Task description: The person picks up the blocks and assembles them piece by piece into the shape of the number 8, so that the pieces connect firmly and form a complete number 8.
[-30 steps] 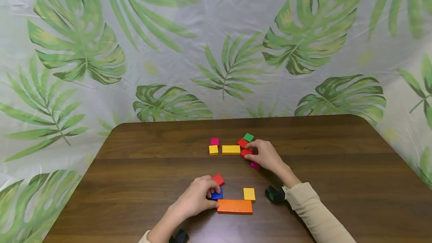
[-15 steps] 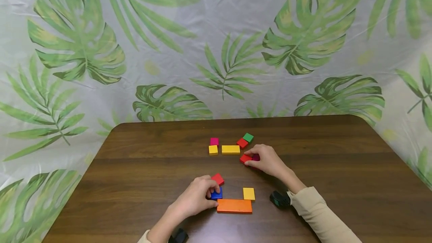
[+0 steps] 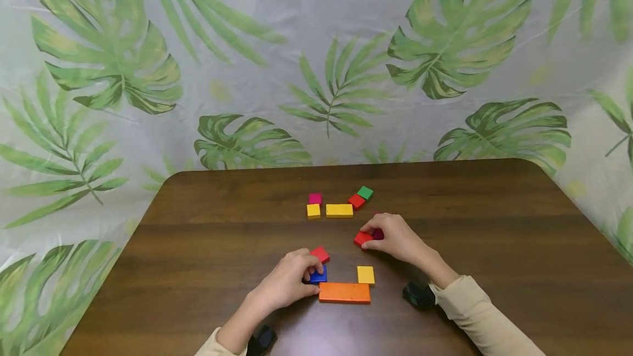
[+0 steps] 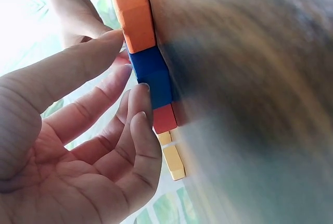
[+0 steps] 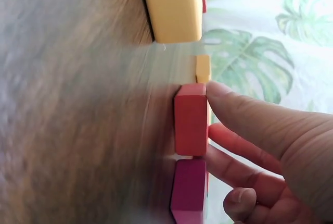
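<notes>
My right hand pinches a small red block between thumb and fingers, low over the table. A magenta block lies just beside it, partly covered by the fingers in the head view. My left hand rests with relaxed, bent fingers at a blue block. Its fingertips touch the blue top, while the thumb lies at the left end of a long orange block. Blue adjoins orange in the left wrist view. Another red block sits at the blue one's far side.
A yellow square block stands at the orange block's far right corner. Farther back are a long yellow block, a small yellow block, a pink block, a red block and a green block. The wooden table ends before a leaf-patterned curtain.
My right hand has drawn the red block nearer, away from the long yellow block and the back red block. The left hand stays at the blue and orange blocks. The head view has tilted slightly.
</notes>
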`<state>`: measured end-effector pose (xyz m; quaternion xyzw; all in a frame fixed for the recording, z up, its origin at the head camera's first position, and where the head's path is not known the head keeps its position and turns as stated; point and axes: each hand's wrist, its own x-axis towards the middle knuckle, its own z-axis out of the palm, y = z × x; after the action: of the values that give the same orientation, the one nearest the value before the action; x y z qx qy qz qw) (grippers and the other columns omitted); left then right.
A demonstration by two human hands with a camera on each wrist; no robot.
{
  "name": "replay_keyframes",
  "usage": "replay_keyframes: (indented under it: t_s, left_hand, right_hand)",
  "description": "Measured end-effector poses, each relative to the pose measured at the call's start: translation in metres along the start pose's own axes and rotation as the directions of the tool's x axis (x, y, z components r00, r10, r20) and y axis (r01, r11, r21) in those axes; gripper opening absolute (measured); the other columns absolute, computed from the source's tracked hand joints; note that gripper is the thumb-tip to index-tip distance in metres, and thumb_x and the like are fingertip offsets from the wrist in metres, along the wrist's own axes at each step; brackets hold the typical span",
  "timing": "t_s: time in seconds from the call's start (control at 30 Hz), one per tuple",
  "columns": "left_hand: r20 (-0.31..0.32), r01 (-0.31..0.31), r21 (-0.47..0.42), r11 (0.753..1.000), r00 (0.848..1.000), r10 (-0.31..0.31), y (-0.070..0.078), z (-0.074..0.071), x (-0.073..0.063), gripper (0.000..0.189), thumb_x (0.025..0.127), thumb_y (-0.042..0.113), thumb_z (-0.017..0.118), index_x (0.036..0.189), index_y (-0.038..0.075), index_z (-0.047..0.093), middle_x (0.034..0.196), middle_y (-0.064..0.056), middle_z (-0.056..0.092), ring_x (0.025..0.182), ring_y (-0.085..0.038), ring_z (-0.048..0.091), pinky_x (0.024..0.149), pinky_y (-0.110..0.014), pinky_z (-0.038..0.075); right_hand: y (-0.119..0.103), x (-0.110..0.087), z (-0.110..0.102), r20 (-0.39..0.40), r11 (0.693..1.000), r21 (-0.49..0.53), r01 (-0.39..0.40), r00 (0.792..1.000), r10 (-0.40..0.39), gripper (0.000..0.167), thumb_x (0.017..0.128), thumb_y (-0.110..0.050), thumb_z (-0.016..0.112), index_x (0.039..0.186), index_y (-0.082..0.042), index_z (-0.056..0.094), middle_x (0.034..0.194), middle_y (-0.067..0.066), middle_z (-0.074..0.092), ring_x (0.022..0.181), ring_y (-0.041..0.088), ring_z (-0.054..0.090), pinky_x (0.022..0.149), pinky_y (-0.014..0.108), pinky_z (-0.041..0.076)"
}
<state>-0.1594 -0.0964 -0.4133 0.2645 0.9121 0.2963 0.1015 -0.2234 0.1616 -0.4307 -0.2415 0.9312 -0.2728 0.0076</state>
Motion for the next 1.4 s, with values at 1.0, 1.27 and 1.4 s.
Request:
replay_keyframes:
  t_s: [1.0,1.27,1.4]
  left_hand:
    - [0.013,-0.003,-0.028,1.000,1.000,0.003,-0.002,0.000,-0.003,0.021,0.072,0.013,0.080,0.086,0.005,0.066,0.077,-0.001,0.052,0.067,-0.005,0.047,0.061,-0.014,0.043]
    - [-0.006,-0.031,-0.015,0.999,1.000,0.031,-0.002,0.000,-0.001,0.022,0.071,0.012,0.081,0.086,0.004,0.066,0.077,-0.001,0.052,0.066,-0.004,0.047,0.061,-0.014,0.044]
    - [-0.005,-0.030,-0.020,0.999,1.000,0.030,-0.002,-0.001,0.000,0.022,0.071,0.012,0.080,0.086,0.004,0.066,0.077,-0.002,0.052,0.067,-0.005,0.048,0.062,-0.014,0.044]
  right_hand:
    - [-0.008,-0.005,-0.011,0.189,0.985,-0.003,0.171,0.968,-0.167,0.020,0.078,-0.018,0.075,0.095,-0.009,0.074,0.086,-0.001,0.071,0.078,0.011,0.060,0.070,0.021,0.050]
    - [-0.010,-0.005,-0.015,0.194,0.989,-0.021,0.148,0.971,-0.141,0.023,0.075,-0.016,0.077,0.096,-0.008,0.074,0.088,0.001,0.072,0.079,0.012,0.060,0.070,0.021,0.050]
    - [-0.010,-0.005,-0.016,0.192,0.988,-0.024,0.152,0.971,-0.145,0.022,0.074,-0.016,0.078,0.094,-0.009,0.074,0.087,0.000,0.072,0.078,0.011,0.059,0.069,0.020,0.049]
